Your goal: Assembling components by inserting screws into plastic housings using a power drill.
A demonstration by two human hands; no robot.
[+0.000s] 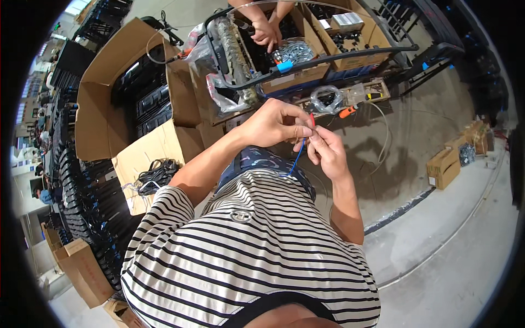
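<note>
In front of my body both hands meet with fingers pinched together. My left hand (pixel 273 124) and my right hand (pixel 329 152) are closed on thin wires at their touching fingertips. A blue wire (pixel 297 158) hangs down from between them toward my waist. A short red wire end (pixel 312 119) sticks up at the fingertips. The exact joint between the wires is hidden by my fingers.
Beyond my hands, a black metal frame (pixel 350 56) crosses boxes of small parts. A co-worker's hands (pixel 266 33) reach in beside metal hardware (pixel 296 52). An orange-handled tool (pixel 348 112) lies on a tray. Left stands an open carton (pixel 97 115) with black cables (pixel 158 176) on its flap.
</note>
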